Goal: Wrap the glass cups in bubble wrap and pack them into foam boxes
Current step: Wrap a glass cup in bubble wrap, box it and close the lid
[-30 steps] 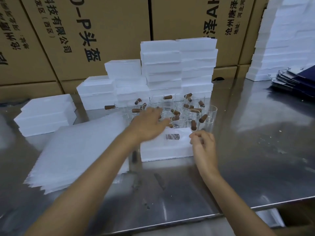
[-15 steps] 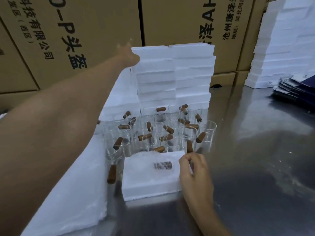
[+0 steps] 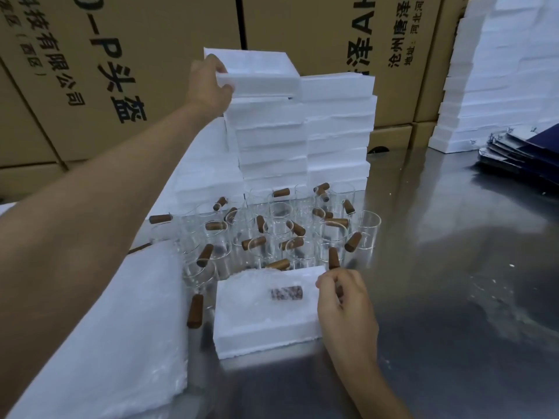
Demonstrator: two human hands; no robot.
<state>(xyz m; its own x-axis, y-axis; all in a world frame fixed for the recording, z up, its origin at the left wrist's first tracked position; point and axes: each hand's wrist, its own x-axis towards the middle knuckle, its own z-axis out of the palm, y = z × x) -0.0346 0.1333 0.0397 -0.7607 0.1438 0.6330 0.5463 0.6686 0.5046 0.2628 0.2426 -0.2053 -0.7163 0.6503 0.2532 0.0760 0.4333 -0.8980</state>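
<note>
On the table (image 3: 453, 297), a foam box (image 3: 266, 316) holding a wrapped cup (image 3: 286, 293) lies nearest, with glass cups (image 3: 278, 234) clustered behind it and stacked foam boxes (image 3: 305, 140) behind those. Bubble wrap sheets (image 3: 115, 334) lie left; another foam stack (image 3: 496, 74) stands far right, before cardboard cartons (image 3: 127, 71).

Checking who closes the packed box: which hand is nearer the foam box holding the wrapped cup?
Right. The right hand touches the foam box at its right edge; the left hand grips a foam lid on the stack.
</note>
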